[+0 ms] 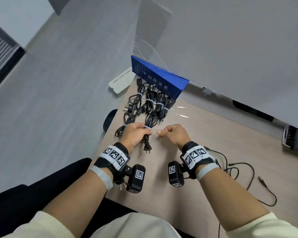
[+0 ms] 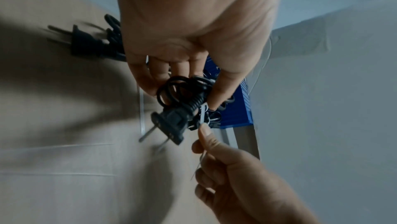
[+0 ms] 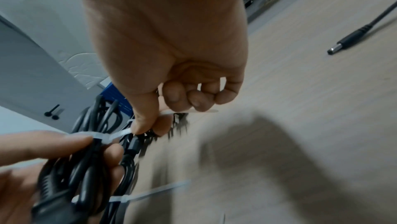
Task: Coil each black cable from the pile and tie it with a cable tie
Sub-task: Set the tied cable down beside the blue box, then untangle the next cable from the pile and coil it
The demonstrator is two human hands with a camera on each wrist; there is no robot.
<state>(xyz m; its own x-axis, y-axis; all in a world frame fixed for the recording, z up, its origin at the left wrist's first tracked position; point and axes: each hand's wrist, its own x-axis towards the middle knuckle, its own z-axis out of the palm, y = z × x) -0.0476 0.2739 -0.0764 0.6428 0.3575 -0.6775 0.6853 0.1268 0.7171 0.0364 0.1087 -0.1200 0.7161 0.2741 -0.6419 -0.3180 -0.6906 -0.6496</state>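
A pale wood-grain tabletop (image 1: 205, 134) fills the lower right of the head view, with a blue ribbed box (image 1: 155, 78) lying at its far edge against a grey partition. Just in front of the box sits a group of black power cables already coiled and cinched with white ties (image 1: 150, 102), and a few spare translucent white cable ties (image 1: 181, 111) lie near them to the right. Nearer the person, the left hand (image 1: 136, 134) has its fingers curled round a coiled black power cable (image 1: 149, 123) held just above the table, its two-pin plug (image 1: 147, 148) hanging toward the person. A translucent white cable tie (image 1: 149, 127) circles the middle of this coil. The right hand (image 1: 173, 134) pinches the tie's free tail between thumb and forefinger, the other fingers curled in, and the tail runs between the two hands (it looks taut, though blur makes that uncertain). The step appears to be tightening. To do it well, the pull should go straight out from the tie's head, while the left hand keeps the loops bunched so none slips outside the band, stopping when the coil is snug rather than crushed. A thin loose black lead (image 1: 248, 170) trails on the table to the right, well apart.
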